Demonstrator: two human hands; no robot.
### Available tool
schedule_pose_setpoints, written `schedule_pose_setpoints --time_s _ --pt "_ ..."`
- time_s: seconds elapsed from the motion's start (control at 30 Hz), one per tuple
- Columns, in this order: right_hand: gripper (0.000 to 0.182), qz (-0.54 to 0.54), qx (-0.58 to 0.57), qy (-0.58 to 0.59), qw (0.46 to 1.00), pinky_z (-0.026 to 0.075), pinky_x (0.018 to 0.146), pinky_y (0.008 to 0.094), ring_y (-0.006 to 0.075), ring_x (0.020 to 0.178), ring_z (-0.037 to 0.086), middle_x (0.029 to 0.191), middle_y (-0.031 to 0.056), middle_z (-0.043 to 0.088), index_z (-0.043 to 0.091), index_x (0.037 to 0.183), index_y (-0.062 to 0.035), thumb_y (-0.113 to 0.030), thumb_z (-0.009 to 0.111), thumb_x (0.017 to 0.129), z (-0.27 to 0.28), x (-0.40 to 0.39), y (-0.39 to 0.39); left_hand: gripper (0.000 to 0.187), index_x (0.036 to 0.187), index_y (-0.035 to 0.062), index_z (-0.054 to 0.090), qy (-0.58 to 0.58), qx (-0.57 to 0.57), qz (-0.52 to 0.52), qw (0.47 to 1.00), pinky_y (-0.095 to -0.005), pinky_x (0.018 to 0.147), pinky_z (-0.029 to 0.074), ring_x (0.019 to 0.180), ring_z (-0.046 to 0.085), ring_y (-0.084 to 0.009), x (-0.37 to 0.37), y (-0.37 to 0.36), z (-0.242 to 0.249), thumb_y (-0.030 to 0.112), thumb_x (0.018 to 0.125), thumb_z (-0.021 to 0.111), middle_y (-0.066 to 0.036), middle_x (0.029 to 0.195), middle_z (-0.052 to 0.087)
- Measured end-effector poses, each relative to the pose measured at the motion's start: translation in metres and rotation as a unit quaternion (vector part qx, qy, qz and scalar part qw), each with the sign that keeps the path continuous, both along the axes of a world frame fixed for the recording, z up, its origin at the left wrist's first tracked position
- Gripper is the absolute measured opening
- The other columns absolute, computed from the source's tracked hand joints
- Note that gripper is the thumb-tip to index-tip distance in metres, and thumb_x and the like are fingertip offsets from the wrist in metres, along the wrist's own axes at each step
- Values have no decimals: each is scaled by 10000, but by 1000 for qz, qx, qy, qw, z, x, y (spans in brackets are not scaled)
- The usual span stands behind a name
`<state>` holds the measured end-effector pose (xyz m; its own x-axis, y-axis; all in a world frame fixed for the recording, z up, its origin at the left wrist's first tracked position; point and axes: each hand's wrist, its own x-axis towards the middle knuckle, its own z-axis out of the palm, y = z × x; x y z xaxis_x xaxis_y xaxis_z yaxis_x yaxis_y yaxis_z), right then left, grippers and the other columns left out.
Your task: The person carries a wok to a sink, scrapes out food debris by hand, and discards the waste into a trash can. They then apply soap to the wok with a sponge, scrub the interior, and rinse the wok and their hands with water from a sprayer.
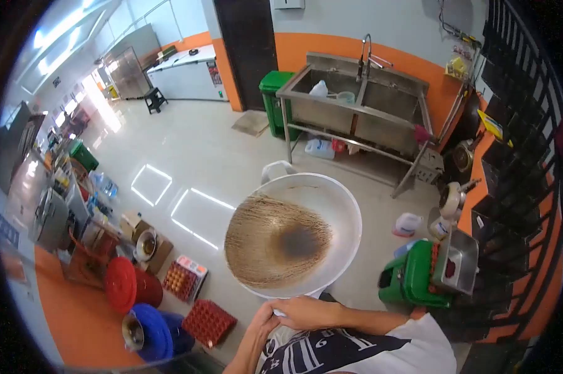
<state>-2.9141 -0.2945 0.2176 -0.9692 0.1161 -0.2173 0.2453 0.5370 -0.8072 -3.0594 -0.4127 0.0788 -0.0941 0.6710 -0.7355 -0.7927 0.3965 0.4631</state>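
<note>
A large pale metal wok (pixel 347 224) fills the middle of the head view in front of my body. Its inner surface is streaked brown on the left, with a dark patch near the bottom. A loop handle (pixel 278 168) sticks out from its far rim. At the near rim, my right hand (pixel 306 311) is closed around the wok's handle, fingers wrapped. Pressed against it, my left hand (pixel 266 318) is closed on the same handle, which the fingers mostly hide.
A steel double sink (pixel 322 111) stands ahead, beside a green bin (pixel 274 84). Left on the floor are egg trays (pixel 210 322), a red-lidded bucket (pixel 121 283) and a blue-lidded barrel (pixel 160 330). Another green bin (pixel 418 274) and black railings (pixel 512 249) are right.
</note>
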Motion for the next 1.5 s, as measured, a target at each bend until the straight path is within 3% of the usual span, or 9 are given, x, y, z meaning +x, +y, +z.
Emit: schedule_pose_setpoints --time_s 0.1,0.23,0.33,0.4,0.53,0.7,1.23,1.33,1.5 --pt "454 -216 -69 115 967 483 1041 443 397 1160 637 1227 263 655 579 1322 27 -243 624 959 9 -40 126 414 1297 -127 496 -30 35 26 999 -437 1053 534 1205 609 -347 -72 106 -6 -53 891 520 -232 1277 592" --pt "777 -518 223 156 811 430 1102 437 429 1284 549 1436 285 509 381 1503 18 -307 740 896 -65 -78 321 586 1379 -154 371 -20 119 62 991 -490 1110 517 1257 563 -435 -159 219 10 -198 812 514 -285 1385 492" --pt "893 -550 331 127 756 434 1095 474 449 1268 553 1469 314 449 285 1544 26 -368 749 891 -108 -104 428 570 1371 -172 352 32 111 9 993 -505 1087 532 1257 559 -462 -239 286 11 -192 823 506 -327 1383 473" --pt "852 -596 -81 62 797 518 1000 459 409 1251 576 1409 304 503 260 1538 49 -361 704 938 -113 -126 477 571 1370 -183 336 33 105 19 994 -504 1086 534 1252 560 -474 -278 334 22 -189 824 504 -342 1375 472" --pt "747 -557 -378 137 727 583 784 338 257 1071 676 1311 216 606 336 1500 63 -327 682 965 -111 -209 598 565 1363 -204 312 45 123 4 991 -517 1089 524 1245 561 -490 -373 474 46 -181 830 496 -369 1359 478" --pt "375 -627 -242 184 718 578 769 331 177 874 708 1052 109 726 615 1255 55 -215 623 995 -156 -263 749 543 1355 -131 404 77 114 -78 987 -499 1081 527 1216 611 -424 -455 651 38 -141 829 537 -305 1318 560" --pt "276 -771 -159 249 564 556 660 287 114 706 650 879 81 706 658 1123 61 -166 644 967 -161 -326 1100 523 1339 -186 403 60 153 -303 939 -507 1096 518 1198 611 -439 -572 1178 46 -118 828 495 -328 1326 546" --pt "311 -777 -160 193 577 566 766 312 161 811 685 941 99 721 632 1186 67 -129 670 948 -184 -324 1131 569 1376 -191 338 74 133 -323 934 -508 1087 524 1205 604 -452 -576 1219 36 -114 833 490 -338 1347 520" --pt "459 -774 347 112 518 432 1084 438 351 1295 539 1348 225 585 562 1315 42 -96 711 904 -77 -370 1205 607 1409 -195 281 87 108 -342 929 -514 1065 542 1220 587 -471 -608 1269 28 -118 836 468 -352 1374 490"
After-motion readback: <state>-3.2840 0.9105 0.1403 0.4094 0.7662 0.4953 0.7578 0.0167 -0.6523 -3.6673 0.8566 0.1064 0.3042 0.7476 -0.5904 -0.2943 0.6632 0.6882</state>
